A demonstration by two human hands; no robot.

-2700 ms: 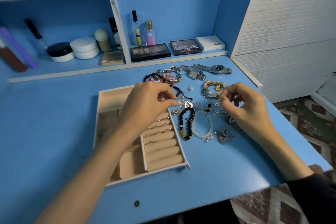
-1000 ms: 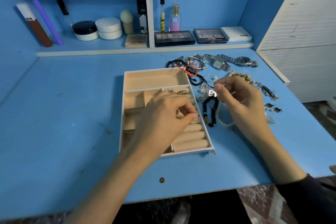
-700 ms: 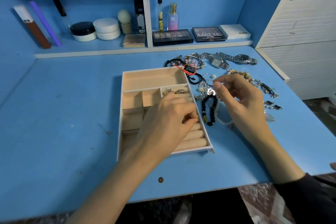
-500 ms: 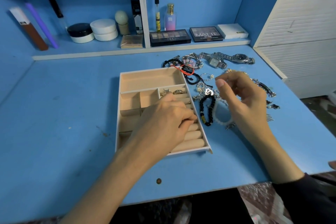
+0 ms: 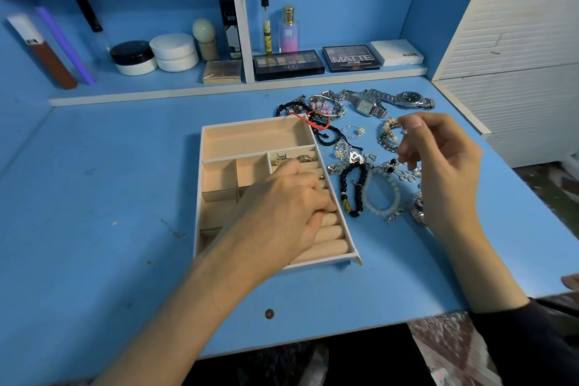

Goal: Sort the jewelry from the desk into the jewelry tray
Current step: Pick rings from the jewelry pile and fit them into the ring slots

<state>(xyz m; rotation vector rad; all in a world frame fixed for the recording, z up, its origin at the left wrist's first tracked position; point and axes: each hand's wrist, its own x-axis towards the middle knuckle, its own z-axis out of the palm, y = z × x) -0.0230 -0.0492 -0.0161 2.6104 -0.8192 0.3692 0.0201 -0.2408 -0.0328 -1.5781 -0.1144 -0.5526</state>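
Bottom of the frame first: the front lip of the bright blue painted tabletop (image 5: pixel 125 197), with both forearms reaching in over it. The left hand (image 5: pixel 282 207) is down at centre frame, knuckles up, on the padded ring rolls of the beige compartmented jewelry tray (image 5: pixel 257 139). Its grip is curled tight over the rolls, and I cannot tell whether a ring sits under those fingertips. This reads as the ring-seating step: press it into a slot, then lift clear. Just above the knuckles, two silver rings (image 5: pixel 283 157) sit in the top slot. Right of centre, the right hand (image 5: pixel 445 172) hovers over the loose pile, thumb up, grip narrow; anything pinched there is too small to make out. Below it, just beside the tray's right wall, a black bead bracelet (image 5: pixel 343 182) and a white bead bracelet (image 5: pixel 367 194) lie side by side. Higher up comes a tangle of chains and cord bracelets (image 5: pixel 319 117), then two silver metal-band watches (image 5: pixel 409 97). Most of the sorting lies ahead, I'd judge. The next move calls for a fine pinch on one piece without dragging its neighbours, then a short carry left over the tray wall. There's open tabletop left of the tray. The right side is tight, with the pile near the tabletop's edge and the white slatted cabinet (image 5: pixel 517 41). A shelf of makeup palettes (image 5: pixel 288 64) closes off the top.
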